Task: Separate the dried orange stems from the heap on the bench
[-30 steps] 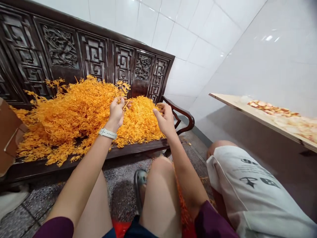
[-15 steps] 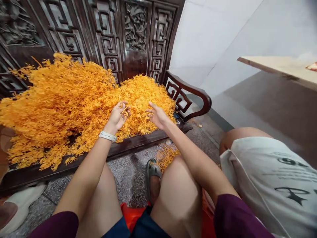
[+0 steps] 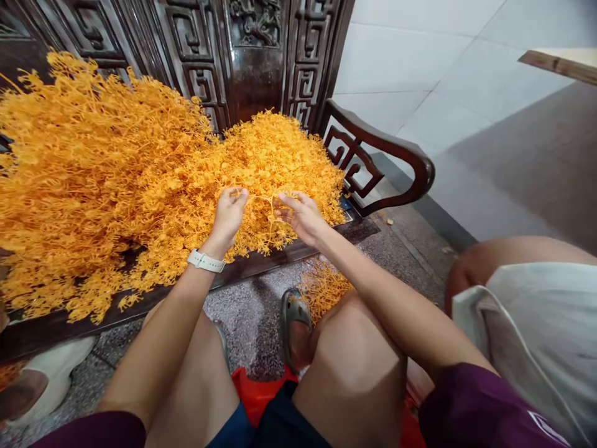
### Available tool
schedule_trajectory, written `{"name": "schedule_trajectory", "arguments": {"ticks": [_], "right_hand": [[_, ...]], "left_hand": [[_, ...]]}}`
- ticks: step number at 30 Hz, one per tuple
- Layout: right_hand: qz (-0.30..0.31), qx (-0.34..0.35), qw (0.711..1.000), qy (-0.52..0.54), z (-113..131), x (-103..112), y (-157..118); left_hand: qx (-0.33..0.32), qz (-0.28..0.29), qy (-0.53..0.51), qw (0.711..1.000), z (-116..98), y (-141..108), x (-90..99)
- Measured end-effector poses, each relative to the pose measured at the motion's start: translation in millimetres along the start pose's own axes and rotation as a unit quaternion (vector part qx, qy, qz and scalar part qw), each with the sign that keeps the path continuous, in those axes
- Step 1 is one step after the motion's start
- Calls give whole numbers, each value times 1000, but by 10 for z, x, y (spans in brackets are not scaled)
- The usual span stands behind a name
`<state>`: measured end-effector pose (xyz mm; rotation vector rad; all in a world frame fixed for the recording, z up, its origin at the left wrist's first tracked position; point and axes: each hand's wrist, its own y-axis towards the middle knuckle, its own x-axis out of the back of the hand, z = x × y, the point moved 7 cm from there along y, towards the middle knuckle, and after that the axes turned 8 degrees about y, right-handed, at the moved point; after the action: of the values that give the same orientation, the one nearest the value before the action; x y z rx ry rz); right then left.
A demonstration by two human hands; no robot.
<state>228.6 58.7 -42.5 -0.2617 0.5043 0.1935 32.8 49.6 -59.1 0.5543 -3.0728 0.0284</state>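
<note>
A thin orange sprig (image 3: 271, 202) stretches between my two hands, in front of a heap of orange branching sprigs (image 3: 140, 168) on a dark carved wooden bench (image 3: 254, 264). My left hand (image 3: 231, 214), with a pale watch strap at the wrist, pinches the sprig's left end between thumb and fingers. On the other side, my right hand (image 3: 301, 214) has its thumb and index finger closed on the sprig's right part, its other fingers loosely curled below. The heap lies directly behind both hands.
The bench's curved armrest (image 3: 387, 149) rises at right. More orange pieces (image 3: 324, 286) lie on the speckled floor beside my shoe (image 3: 296, 323). Another person's leg and light shorts (image 3: 545, 311) are at right, a white shoe (image 3: 60, 379) at lower left. A board edge (image 3: 559, 65) juts in upper right.
My hands have closed on the sprig, now held level between them; the right hand was more open before. The view has shifted, so the bench arm appears larger and further right.
</note>
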Motion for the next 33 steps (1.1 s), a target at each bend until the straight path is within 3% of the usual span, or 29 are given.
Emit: {"name": "schedule_trajectory", "arguments": {"ticks": [2,4,6,8,11,13,20,24,27,33], "right_hand": [[-14,19,1000,-3,30,4,8],[-19,40,999,-14,60,-14,13],[-5,63,997,-41,81,-64,13],[14,86,993,-76,92,-124,7],[6,121,986,-116,112,-155,-9],[-22,125,986,-109,116,-132,-17],[-57,64,995,59,103,-52,5],[-60,27,995,74,77,-23,7],[-25,9,997,74,74,-90,-32],[-1,46,999,14,212,-210,-140]], "left_hand": [[-98,-107,109,983,-125,-37,147],[-206,-164,204,943,-318,-186,177],[-274,-166,262,910,-457,-364,109],[-302,-125,284,901,-505,-489,-15],[-313,-15,271,910,-431,-527,-241],[-300,19,243,922,-341,-469,-311],[-278,-6,187,942,-255,-333,-250],[-278,9,183,943,-255,-353,-277],[-266,15,190,945,-211,-347,-305],[-299,52,241,922,-210,-413,-410]]}}
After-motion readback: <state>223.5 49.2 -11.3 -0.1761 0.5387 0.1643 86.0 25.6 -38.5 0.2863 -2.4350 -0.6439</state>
